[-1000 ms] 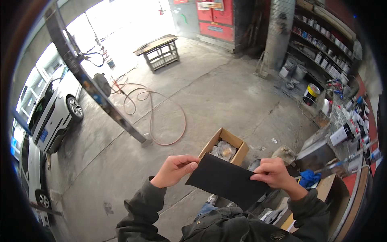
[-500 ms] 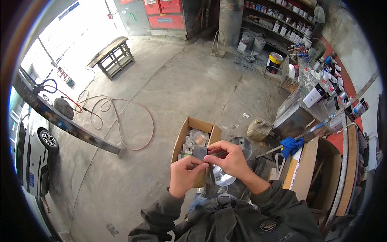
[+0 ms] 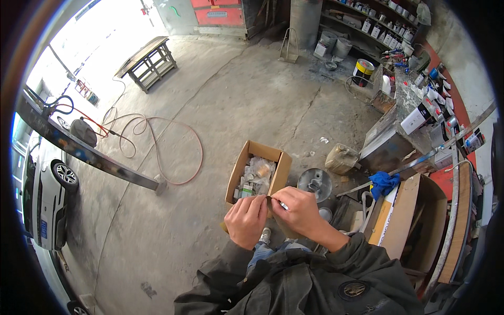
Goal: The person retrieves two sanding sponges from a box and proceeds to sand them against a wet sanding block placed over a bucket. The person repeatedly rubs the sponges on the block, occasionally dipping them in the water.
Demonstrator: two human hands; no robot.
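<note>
The left hand [image 3: 245, 223] and right hand [image 3: 297, 211] have been brought together; the dark sheet [image 3: 270, 205] is pinched by their tightly curled fingers.

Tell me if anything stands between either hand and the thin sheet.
Nothing visible does: the left hand and right hand both pinch the thin sheet, itself mostly hidden. The open cardboard box stands beyond them.

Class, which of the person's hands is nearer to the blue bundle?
Right. The right hand is left of the blue bundle, slightly lower in view; the left hand is farther left.
</note>
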